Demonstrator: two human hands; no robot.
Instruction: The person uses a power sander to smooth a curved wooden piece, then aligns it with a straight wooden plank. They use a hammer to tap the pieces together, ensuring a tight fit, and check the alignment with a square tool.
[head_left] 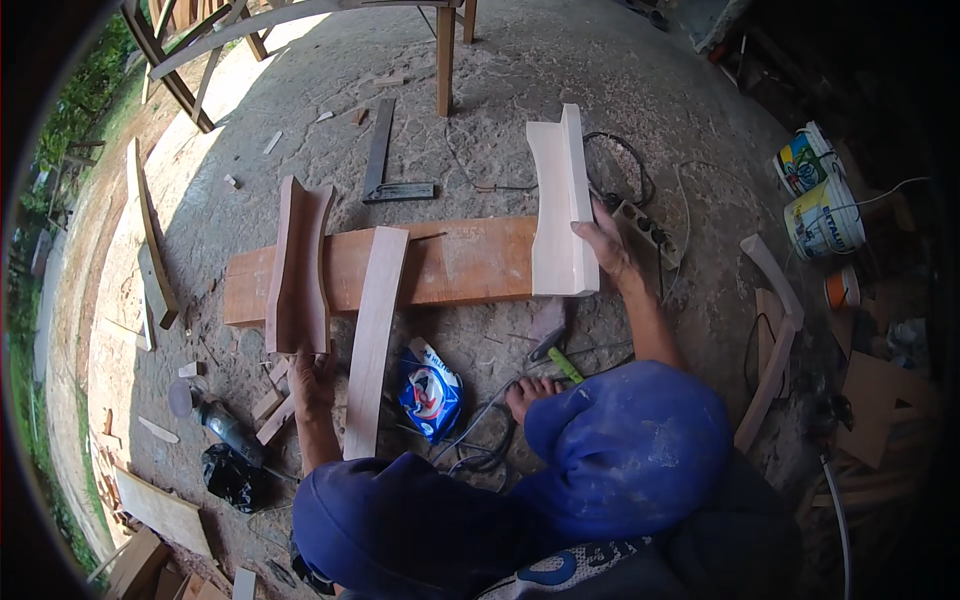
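Observation:
My left hand [312, 380] is closed around the near end of a reddish-brown wooden piece [298, 265] with curved, channel-like sides. My right hand [608, 248] grips the right edge of a paler wooden piece [550, 215], similarly curved. Both pieces rest across a thick reddish plank [470, 260] on the floor, one towards each end; parts of my fingers are hidden behind the wood. Between them a pale curved slat [374, 345] leans with its far end over the plank, beside a thin dark stick or pencil-like thing [428, 236].
A dark carpenter's square [380, 150] lies beyond the plank. Nearer me are a blue packet [432, 395], a green-handled tool [565, 365], and cables. A power tool [228, 430] is at left. White buckets [826, 215] stand at right; a wooden trestle [445, 75] stands at the back.

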